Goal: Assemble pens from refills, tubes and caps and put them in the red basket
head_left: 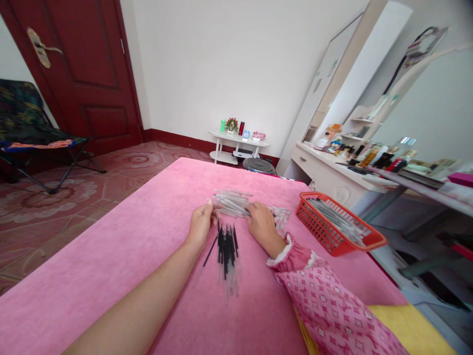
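Observation:
On the pink cloth lies a pile of clear, thin pen barrels (pixel 231 203). My left hand (pixel 201 222) is at the pile's left end, thumb and fingers closed together; anything between them is too small to make out. At the right end is my right hand (pixel 261 227), fingers curled down at the barrels, with something small and dark by the fingertips. Between my wrists, closer to me, black pen refills with pale, translucent ends (pixel 227 244) lie in a loose bunch. Small clear pieces, perhaps pen caps (pixel 281 217), lie partly behind my right hand.
An orange-red plastic basket (pixel 314 224) holding many clear, slender pens or barrels stands at the table's right edge. Yellow cloth (pixel 410 325) shows at the lower right. Beyond are a dressing table (pixel 325 167), a low white stand (pixel 240 140) and a folding chair (pixel 40 138).

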Demonstrator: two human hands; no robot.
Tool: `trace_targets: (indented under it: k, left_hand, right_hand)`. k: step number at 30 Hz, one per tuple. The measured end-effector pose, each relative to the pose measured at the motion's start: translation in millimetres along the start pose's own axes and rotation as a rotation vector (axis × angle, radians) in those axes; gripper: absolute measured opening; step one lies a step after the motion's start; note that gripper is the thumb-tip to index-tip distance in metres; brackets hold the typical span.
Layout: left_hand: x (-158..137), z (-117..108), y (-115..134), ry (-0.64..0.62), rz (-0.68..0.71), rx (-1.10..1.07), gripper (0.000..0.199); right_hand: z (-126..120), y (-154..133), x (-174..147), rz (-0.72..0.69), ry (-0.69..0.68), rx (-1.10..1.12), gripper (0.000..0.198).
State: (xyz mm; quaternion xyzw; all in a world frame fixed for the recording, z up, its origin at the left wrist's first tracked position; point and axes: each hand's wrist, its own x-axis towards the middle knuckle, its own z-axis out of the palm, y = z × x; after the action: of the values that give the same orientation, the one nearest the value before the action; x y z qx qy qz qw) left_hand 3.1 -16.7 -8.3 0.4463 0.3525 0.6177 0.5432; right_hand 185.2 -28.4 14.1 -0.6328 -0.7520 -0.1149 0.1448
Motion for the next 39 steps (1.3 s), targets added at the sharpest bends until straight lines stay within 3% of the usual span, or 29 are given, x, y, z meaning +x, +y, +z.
trace_targets:
  k: [6, 11, 14, 17, 21, 23, 26, 29, 32, 39]
  left_hand:
    - [-0.6, 1.1, 0.8, 0.003, 0.005, 0.036, 0.039]
    - [-0.5, 2.5, 0.7, -0.016, 0.033, 0.1, 0.034]
    - [-2.2, 5.9, 3.8, -0.038, 0.032, 0.129, 0.03]
    - [-5.3, 10.5, 7.1, -0.1, 0.017, 0.118, 0.036]
    - [-9.0, 14.1, 6.8, -0.192, -0.021, 0.067, 0.029]
    - [-8.7, 13.4, 5.6, -0.188, -0.036, 0.012, 0.03]
    - [-4.7, 8.9, 5.1, -0.098, -0.054, -0.097, 0.033]
    - [1.6, 1.6, 6.2, 0.036, -0.051, -0.199, 0.033]
    - [6.1, -4.4, 7.7, 0.098, -0.052, -0.258, 0.033]
    - [6.4, -6.6, 8.5, 0.079, -0.046, -0.325, 0.032]
  right_hand:
    - [-5.5, 0.4, -7.4, 0.046, 0.044, 0.029, 0.02]
    - [-8.9, 5.7, -9.3, 0.096, 0.148, 0.274, 0.022]
    - [-13.1, 0.7, -10.6, 0.049, 0.194, 0.458, 0.023]
    - [-19.2, -12.5, -13.1, -0.063, 0.17, 0.564, 0.021]
    - [-25.5, -30.3, -16.2, -0.178, 0.096, 0.647, 0.021]
    - [-26.0, -34.0, -16.7, -0.183, 0.107, 0.685, 0.023]
    - [-22.9, -33.4, -15.7, -0.083, 0.12, 0.69, 0.023]
    - [-18.3, -31.6, -15.1, -0.026, 0.028, 0.649, 0.014]
    - [-17.7, -33.8, -17.4, -0.092, -0.105, 0.566, 0.007]
    - [-31.8, -44.1, -30.5, -0.128, -0.369, 0.387, 0.028]
